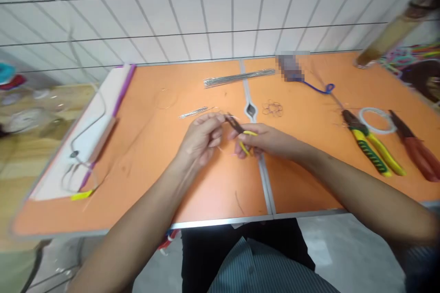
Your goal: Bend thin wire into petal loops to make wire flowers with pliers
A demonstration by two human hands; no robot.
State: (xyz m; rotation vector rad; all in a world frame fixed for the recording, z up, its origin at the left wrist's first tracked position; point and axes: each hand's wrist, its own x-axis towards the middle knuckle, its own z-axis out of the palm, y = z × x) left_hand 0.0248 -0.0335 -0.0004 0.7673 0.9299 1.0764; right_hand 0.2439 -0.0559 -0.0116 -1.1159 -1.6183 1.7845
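Observation:
My right hand (266, 142) is closed round small yellow-handled pliers (240, 130), whose dark jaws point up and left toward my left hand. My left hand (202, 137) has its fingers pinched together at the plier tips, apparently on a thin wire too fine and blurred to make out. Both hands hover over the middle of the orange table (172, 169), close to its metal centre seam. A small bunch of short wire pieces (194, 112) lies just beyond my left hand, and a cluster of small wire rings (272, 108) lies beyond my right hand.
A bundle of long straight wires (237, 78) lies at the back. Right of me are yellow-green pliers (373, 146), a white coil (376, 120), red-handled pliers (414, 146) and blue-handled scissors (321, 88). A white board with purple edge (99, 123) lies left.

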